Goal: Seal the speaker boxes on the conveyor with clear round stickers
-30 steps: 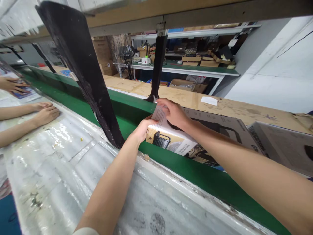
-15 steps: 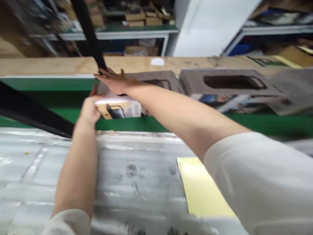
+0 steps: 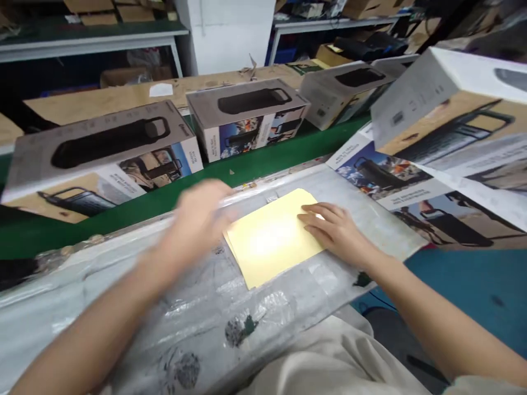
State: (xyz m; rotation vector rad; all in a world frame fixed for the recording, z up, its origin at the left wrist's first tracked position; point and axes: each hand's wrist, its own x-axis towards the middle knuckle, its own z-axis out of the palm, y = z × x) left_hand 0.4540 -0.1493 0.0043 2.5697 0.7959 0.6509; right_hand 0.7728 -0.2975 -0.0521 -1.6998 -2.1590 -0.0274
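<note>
Find yellow sheets (image 3: 272, 241) lying on the bench (image 3: 206, 307), near its far edge. Note right hand (image 3: 341, 230) laid over the sheets' right edge, with fingers extended and narrowly spaced. Note left hand (image 3: 201, 211) blurred beside the sheets' far left corner; cannot tell finger state or contact. Record printed boxes (image 3: 242, 107) sitting on the green belt (image 3: 226, 167) beyond the bench's far edge.
</note>
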